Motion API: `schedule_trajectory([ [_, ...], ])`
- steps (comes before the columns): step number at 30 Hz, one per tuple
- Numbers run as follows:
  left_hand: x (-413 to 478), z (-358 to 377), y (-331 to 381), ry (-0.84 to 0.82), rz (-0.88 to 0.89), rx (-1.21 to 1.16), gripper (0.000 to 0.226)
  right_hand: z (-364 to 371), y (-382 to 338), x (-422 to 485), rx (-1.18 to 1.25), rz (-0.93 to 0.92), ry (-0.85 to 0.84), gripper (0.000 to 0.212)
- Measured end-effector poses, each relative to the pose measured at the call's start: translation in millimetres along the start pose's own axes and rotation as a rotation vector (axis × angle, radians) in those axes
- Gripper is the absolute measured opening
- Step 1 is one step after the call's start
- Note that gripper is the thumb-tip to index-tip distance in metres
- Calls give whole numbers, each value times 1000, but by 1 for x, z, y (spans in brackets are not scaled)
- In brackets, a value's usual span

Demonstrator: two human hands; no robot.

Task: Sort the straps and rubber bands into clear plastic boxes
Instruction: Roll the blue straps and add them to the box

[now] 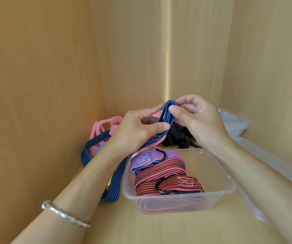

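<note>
Landmark: we place everything against the clear plastic box (220, 194), which sits on the wooden shelf (159, 229) in front of us.
Blue strap: we see a blue-and-black striped strap (165, 111) folded into a loop and held up above the box's far edge. Its loose length drops past the box's far left corner and lies on the shelf along the box's left side.
Left hand: the left hand (138, 127) is above the far left corner of the box. Its thumb and curled fingers are clamped on the lower part of the folded strap.
Right hand: the right hand (199, 118) is above the far edge of the box. Its thumb and forefinger are pinched together on the top of the fold, and the other fingers are curled loosely.
Inside the box: red-and-black striped straps (161, 173) lie coiled in the left half, with a blue-and-pink one (141, 159) at the far left corner. Black hooks show among them.
Behind the box: a heap of black straps (178, 136).
Behind and left of the box: pink rubber bands (104, 125).
Right of the box: more clear plastic (236, 124) against the wall; we cannot tell its shape.
Left wrist: a silver bangle (66, 215).
</note>
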State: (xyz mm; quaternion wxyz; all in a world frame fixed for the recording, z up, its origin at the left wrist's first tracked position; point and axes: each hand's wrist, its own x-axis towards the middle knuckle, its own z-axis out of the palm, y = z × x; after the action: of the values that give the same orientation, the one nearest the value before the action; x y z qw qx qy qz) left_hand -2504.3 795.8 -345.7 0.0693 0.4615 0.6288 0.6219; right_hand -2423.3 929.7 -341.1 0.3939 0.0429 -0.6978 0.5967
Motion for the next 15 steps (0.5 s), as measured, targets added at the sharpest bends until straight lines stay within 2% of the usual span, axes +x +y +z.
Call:
schedule_trajectory([
  [5,0,4,3,34,2,-59,48,1,-1,0,1,-17,16,16],
  [13,0,7,7,175,32,-84,52,3,2,-1,-57,31,-120,17],
  [15,1,8,7,207,43,-61,46,2,1,-1,-61,54,-152,17],
])
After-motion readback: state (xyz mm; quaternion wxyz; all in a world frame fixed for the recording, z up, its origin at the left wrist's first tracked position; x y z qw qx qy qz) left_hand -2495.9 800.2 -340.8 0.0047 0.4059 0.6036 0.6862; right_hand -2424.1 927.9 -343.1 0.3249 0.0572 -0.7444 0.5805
